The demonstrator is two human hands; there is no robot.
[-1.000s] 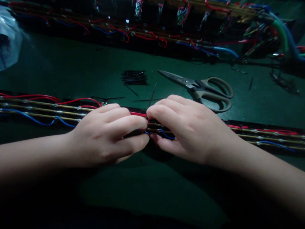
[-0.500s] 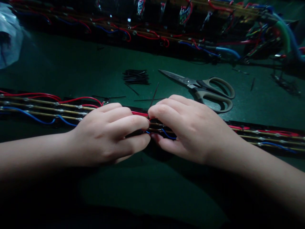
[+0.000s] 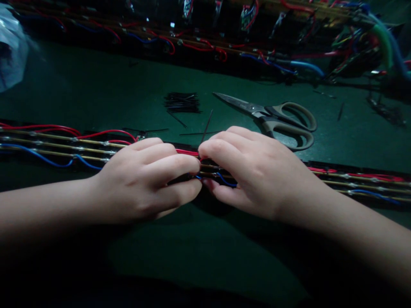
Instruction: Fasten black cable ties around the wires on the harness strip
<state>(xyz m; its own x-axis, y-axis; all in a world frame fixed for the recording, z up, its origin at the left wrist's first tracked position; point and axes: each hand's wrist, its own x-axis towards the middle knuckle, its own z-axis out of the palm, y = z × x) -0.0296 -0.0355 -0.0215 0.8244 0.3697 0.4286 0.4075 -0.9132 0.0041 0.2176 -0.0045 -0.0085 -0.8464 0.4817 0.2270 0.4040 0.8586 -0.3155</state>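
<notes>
A long, narrow wired strip with brass-coloured rails and red and blue wires runs across the table. My left hand is closed over its middle, index finger and thumb curled to the near side. Just right of it, my right hand bends its fingers over the far edge, with the thumb at the near edge. The fingertips of both hands almost meet. A thin black cable tie slants up from behind my right index fingertip; whether that finger grips it I cannot tell. What lies between the fingertips is mostly hidden.
Scissors lie beyond my right hand. A bundle of black cable ties sits left of them, with loose ones nearby. Across the back stretches a larger wired assembly. A clear plastic bag is at the far left.
Both hands keep nearly the same place and grip on the strip. The whole view shifts slightly; nothing is visibly taken up or let go.
</notes>
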